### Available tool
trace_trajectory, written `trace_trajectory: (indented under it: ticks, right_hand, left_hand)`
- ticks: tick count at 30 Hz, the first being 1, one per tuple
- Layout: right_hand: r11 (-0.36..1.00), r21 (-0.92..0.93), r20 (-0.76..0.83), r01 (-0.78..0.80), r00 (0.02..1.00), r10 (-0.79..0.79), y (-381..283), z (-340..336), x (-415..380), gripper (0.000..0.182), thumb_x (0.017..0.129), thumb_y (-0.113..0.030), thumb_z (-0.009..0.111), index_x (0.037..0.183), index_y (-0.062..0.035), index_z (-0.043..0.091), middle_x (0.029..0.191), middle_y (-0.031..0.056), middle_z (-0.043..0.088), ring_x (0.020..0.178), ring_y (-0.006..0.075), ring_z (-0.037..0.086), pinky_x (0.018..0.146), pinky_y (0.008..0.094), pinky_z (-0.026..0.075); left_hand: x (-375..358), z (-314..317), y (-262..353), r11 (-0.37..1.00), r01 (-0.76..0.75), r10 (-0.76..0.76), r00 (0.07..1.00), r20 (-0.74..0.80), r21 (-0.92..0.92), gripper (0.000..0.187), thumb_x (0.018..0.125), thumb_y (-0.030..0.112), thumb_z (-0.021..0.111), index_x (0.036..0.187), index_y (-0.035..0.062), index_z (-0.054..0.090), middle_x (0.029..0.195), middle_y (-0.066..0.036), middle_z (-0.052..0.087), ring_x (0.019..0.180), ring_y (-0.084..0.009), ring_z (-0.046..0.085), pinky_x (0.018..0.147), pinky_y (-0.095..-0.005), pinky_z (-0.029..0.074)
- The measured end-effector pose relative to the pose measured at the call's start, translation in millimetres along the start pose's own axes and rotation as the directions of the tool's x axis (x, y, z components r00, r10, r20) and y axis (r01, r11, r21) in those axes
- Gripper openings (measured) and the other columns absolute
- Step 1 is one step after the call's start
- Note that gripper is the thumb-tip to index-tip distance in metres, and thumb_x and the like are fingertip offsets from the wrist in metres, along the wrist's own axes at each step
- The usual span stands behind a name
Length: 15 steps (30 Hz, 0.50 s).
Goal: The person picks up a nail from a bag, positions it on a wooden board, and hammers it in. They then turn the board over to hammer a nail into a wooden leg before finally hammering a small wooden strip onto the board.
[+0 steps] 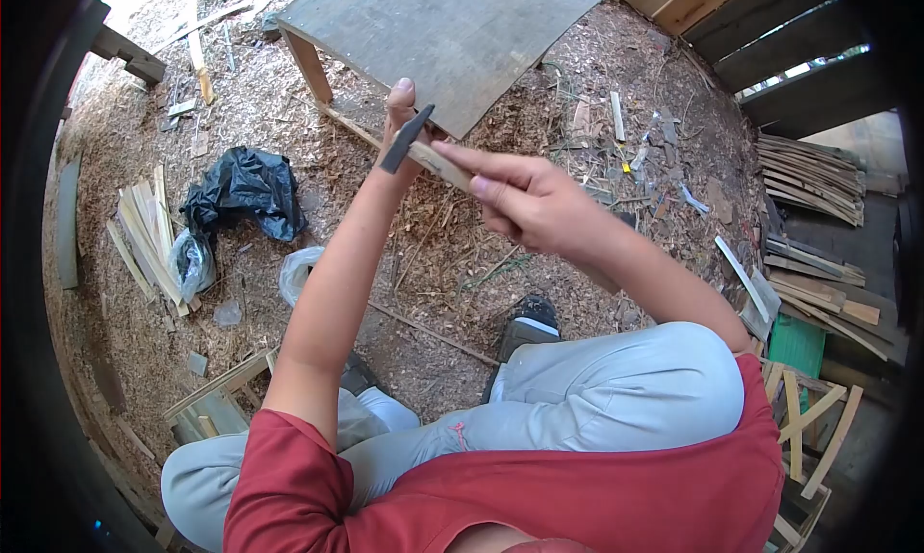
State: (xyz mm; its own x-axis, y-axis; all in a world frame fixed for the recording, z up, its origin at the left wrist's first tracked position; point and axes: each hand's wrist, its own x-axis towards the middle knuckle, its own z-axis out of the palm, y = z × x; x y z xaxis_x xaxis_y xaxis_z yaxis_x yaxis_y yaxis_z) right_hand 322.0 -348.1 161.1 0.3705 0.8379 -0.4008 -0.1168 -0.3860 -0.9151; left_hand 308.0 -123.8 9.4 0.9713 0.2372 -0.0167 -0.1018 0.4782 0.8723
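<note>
My right hand (pixel 529 199) is closed around the wooden handle of a hammer (pixel 438 163). The hammer's dark metal head lies across my left wrist in the view, hiding part of my left hand. My left hand (pixel 400 105) is stretched forward beside the near corner of a grey low table (pixel 443 28), thumb pointing up. Its other fingers are hidden behind the hammer head and wrist, so I cannot make out what they hold, if anything.
Wood chips cover the ground (pixel 423 235). At the left lie thin wooden strips (pixel 144 235), a black plastic bag (pixel 245 192) and clear plastic. Stacked slats (pixel 813 182) and a wooden crate (pixel 804 428) are at the right.
</note>
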Motion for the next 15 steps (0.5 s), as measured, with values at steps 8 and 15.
trace_trajectory:
  ticks: [8,15]
  right_hand:
    - [0.976,0.219,-0.307,0.018,0.95,0.052,-17,-16,-4,0.051,0.116,-0.024,0.048,0.167,-0.025,0.041,0.069,-0.0043,0.053,0.048,0.0036,0.042,0.041,0.0226,0.038]
    - [0.929,0.319,-0.462,0.187,0.886,-0.02,-5,-12,1,0.052,0.116,-0.024,0.048,0.167,-0.0252,0.04,0.07,-0.0037,0.053,0.049,0.0042,0.043,0.041,0.0223,0.038]
  left_hand:
    - [-10,28,19,0.991,-0.127,0.128,0.992,-0.004,0.032,0.093,0.097,0.076,0.034,0.145,0.0004,0.06,0.124,-0.014,0.073,0.112,-0.0227,0.073,0.086,-0.0344,0.06]
    - [-10,37,20,0.988,-0.108,0.118,0.989,-0.093,0.109,0.096,0.095,0.08,0.033,0.144,0.002,0.062,0.118,-0.011,0.075,0.102,-0.0202,0.073,0.074,-0.0303,0.055]
